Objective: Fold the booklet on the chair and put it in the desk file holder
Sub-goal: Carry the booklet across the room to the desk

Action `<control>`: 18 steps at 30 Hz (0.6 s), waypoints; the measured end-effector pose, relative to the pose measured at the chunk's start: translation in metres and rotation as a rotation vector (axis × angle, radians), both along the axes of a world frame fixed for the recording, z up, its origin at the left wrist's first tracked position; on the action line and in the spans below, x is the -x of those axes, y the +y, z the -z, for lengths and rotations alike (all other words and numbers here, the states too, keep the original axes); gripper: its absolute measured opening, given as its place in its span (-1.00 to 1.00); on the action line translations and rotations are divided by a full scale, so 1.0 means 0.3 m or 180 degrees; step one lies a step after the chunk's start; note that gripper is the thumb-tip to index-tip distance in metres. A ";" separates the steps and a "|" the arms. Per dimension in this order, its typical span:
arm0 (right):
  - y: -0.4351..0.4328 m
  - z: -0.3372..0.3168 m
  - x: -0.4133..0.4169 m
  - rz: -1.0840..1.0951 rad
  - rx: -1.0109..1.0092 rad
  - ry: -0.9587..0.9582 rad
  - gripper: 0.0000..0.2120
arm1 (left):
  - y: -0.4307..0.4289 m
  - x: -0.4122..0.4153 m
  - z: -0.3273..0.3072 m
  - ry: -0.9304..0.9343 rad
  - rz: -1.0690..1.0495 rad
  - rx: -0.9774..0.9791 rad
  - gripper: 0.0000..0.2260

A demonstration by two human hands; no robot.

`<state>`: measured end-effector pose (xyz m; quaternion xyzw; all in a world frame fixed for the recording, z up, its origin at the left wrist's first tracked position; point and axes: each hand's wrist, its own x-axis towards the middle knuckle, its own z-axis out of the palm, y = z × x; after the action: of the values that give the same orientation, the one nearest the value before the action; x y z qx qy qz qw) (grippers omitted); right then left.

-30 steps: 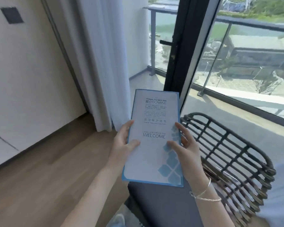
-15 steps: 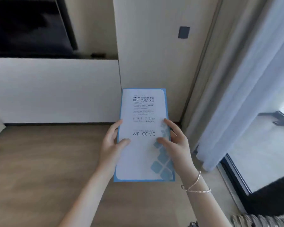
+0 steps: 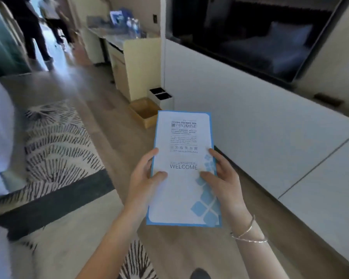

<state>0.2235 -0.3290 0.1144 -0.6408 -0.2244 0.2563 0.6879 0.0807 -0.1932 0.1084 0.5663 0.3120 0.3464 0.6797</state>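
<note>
I hold a folded booklet (image 3: 182, 190), white with a blue border and the word WELCOME on its cover, upright in front of me. My left hand (image 3: 142, 178) grips its left edge with the thumb on the cover. My right hand (image 3: 222, 178) grips its right edge the same way; two thin bracelets circle that wrist. A desk (image 3: 121, 40) stands far ahead along the right wall, with a blurred blue stand and bottles on top. I cannot tell whether a file holder is among them. The chair is out of view.
A bed (image 3: 48, 137) with a patterned runner fills the left side. A white wall unit (image 3: 250, 117) with a dark screen above runs along the right. A wooden tray (image 3: 145, 112) and a white two-slot bin (image 3: 162, 97) sit on the floor ahead. Two people (image 3: 38, 27) stand in the far doorway.
My view has swung left from the balcony and wicker chair, past the wall and curtain, into the room. Both hands have kept the same grip on the booklet.
</note>
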 end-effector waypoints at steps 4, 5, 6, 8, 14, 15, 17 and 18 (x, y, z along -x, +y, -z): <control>0.293 0.056 -0.055 -0.0635 0.0139 -0.0026 -0.43 | 0.191 0.029 0.066 0.0033 -0.0712 0.0077 -0.47; 0.364 0.071 -0.075 -0.0759 0.0163 -0.0009 -0.43 | 0.237 0.024 0.084 0.0038 -0.0849 0.0121 -0.47; 0.437 0.087 -0.100 -0.0880 0.0183 0.0015 -0.43 | 0.285 0.012 0.103 0.0049 -0.0968 0.0151 -0.47; 0.591 0.116 -0.158 -0.1099 0.0209 0.0105 -0.43 | 0.395 -0.030 0.138 0.0054 -0.1155 0.0195 -0.47; 1.099 0.132 -0.428 -0.1552 0.0194 0.0341 -0.43 | 0.821 -0.276 0.143 0.0142 -0.1569 0.0162 -0.46; 1.189 0.124 -0.473 -0.1581 0.0195 0.0370 -0.43 | 0.898 -0.319 0.132 0.0145 -0.1600 0.0153 -0.46; 1.365 0.109 -0.546 -0.1662 0.0208 0.0430 -0.43 | 1.046 -0.386 0.107 0.0158 -0.1680 0.0170 -0.46; 1.454 0.104 -0.576 -0.1734 0.0198 0.0464 -0.43 | 1.119 -0.412 0.096 0.0181 -0.1751 0.0177 -0.46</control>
<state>0.3962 0.1073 0.0833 -0.5576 -0.3303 0.4840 0.5880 0.2042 0.1425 0.0797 0.4508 0.4823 0.4933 0.5664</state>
